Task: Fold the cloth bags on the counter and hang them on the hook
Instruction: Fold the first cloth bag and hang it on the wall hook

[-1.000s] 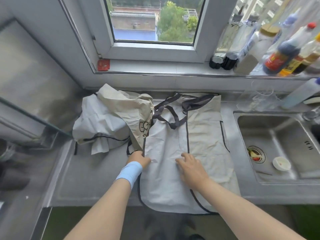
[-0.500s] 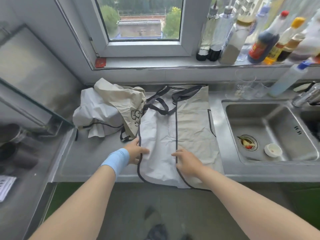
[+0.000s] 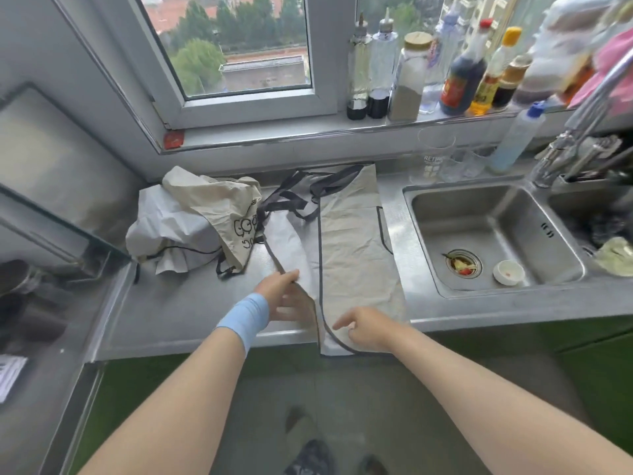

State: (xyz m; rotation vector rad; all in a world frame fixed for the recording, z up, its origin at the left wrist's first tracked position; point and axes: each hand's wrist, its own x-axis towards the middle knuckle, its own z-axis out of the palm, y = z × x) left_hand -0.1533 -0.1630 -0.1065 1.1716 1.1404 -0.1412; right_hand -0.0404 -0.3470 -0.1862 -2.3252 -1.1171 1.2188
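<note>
A pale cloth bag (image 3: 352,241) with dark trim and dark handles lies flat on the steel counter (image 3: 178,313), its near end hanging over the front edge. My left hand (image 3: 286,296), with a blue wristband, grips the bag's left edge and lifts it off the counter toward the middle. My right hand (image 3: 364,329) pinches the near bottom edge of the same bag by the counter's front. Two more crumpled cloth bags (image 3: 191,221) lie in a heap to the left, one cream with a black print. No hook is in view.
A steel sink (image 3: 496,231) with a small white dish (image 3: 509,272) lies right of the bag. Bottles (image 3: 462,77) and jars line the window sill. Glasses (image 3: 435,156) stand behind the sink, and a tap (image 3: 575,138) rises at the right. A stove area lies at the far left.
My left hand has taken the bag's left edge and raised it inward, narrowing the bag. My right hand slid from the bag's middle to its near bottom edge. The view tilted up.
</note>
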